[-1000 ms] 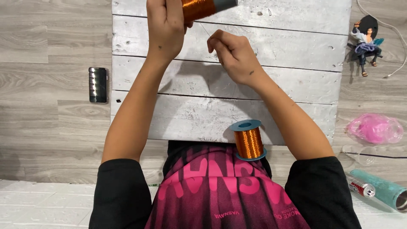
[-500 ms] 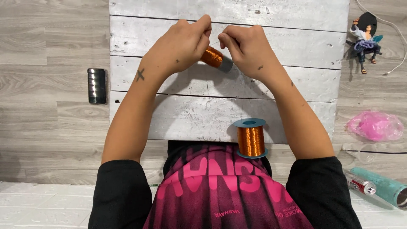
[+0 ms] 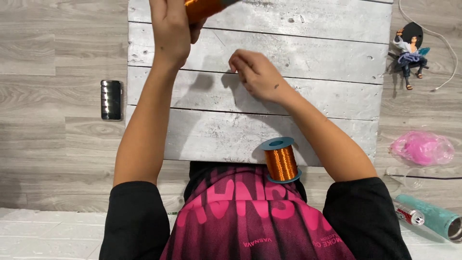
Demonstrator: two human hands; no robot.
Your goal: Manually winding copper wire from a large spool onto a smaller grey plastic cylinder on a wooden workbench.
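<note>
Whitewashed board: left hand grips copper spool.

Left hand lifted to the far edge, carrying the copper wire spool apart from the right hand. Right fingers now pinched, perhaps on a thin wire strand, too fine to see.
</note>
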